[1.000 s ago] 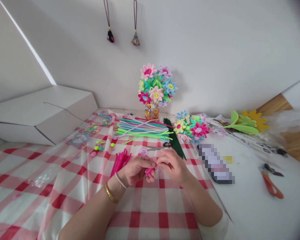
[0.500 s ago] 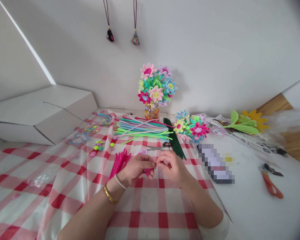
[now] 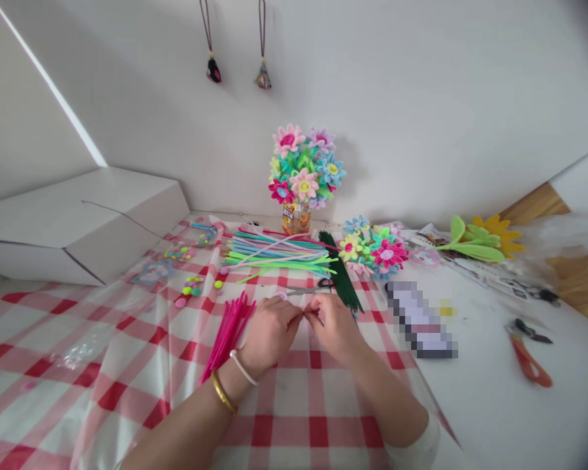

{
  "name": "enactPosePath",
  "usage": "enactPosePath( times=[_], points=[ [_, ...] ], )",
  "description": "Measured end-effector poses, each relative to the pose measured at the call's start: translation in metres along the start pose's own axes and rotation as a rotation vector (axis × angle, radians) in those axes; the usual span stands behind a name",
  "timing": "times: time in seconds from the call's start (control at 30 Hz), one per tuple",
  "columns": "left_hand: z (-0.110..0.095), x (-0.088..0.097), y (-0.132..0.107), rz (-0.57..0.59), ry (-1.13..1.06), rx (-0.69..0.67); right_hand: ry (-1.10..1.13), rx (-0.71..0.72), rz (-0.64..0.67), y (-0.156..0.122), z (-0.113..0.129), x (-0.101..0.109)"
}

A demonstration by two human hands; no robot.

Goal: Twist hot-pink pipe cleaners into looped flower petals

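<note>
as they meet just right of the pink pipe cleaners (image 3: 228, 329) on the checked tablecloth (image 3: 294, 405), the left hand (image 3: 269, 329) and right hand (image 3: 336, 326) pinch fingertips together; anything pinched is hidden.

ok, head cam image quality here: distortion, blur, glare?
Head view: wide-angle stretch toward the edges, dark vignette in the right corners; soft even light, no glare, faint shadow behind the bouquet; left hand and right hand, pinching a pink piece, are sharp; one mosaic-blurred patch beside them.

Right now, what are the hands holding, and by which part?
Left hand and right hand pinch one small pink piece between their fingertips; it is mostly hidden, so which part cannot be told.
</note>
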State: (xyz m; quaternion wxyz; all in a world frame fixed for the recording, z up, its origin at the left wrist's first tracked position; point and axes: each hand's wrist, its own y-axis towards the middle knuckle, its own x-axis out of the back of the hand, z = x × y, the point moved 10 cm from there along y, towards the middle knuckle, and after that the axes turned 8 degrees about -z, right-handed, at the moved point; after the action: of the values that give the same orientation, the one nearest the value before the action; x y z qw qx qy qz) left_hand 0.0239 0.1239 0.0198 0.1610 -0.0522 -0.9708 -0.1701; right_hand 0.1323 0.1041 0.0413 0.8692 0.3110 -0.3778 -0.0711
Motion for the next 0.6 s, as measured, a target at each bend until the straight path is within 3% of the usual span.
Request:
enactPosePath(
  times=[0.17, 0.27, 0.43, 0.53, 0.6],
  points=[
    [-0.011, 0.001, -0.001, -0.049, 0.312, -0.176, -0.106, 0.123, 0.011, -0.001, 0.014, -0.004],
    [-0.007, 0.002, -0.003, -0.066, 0.387, -0.127, -0.122, 0.14, -0.006, -0.002, 0.017, -0.004],
    [0.02, -0.007, -0.005, 0.039, 0.138, 0.167, -0.127, 0.181, -0.073, -0.004, 0.022, -0.001],
    [0.021, -0.009, -0.004, 0.039, -0.016, 0.209, -0.075, 0.096, -0.099, -0.003, 0.015, 0.0],
    [0.017, -0.008, -0.004, 0.015, -0.059, 0.185, 0.034, -0.043, -0.122, -0.002, 0.002, 0.004]
  ],
)
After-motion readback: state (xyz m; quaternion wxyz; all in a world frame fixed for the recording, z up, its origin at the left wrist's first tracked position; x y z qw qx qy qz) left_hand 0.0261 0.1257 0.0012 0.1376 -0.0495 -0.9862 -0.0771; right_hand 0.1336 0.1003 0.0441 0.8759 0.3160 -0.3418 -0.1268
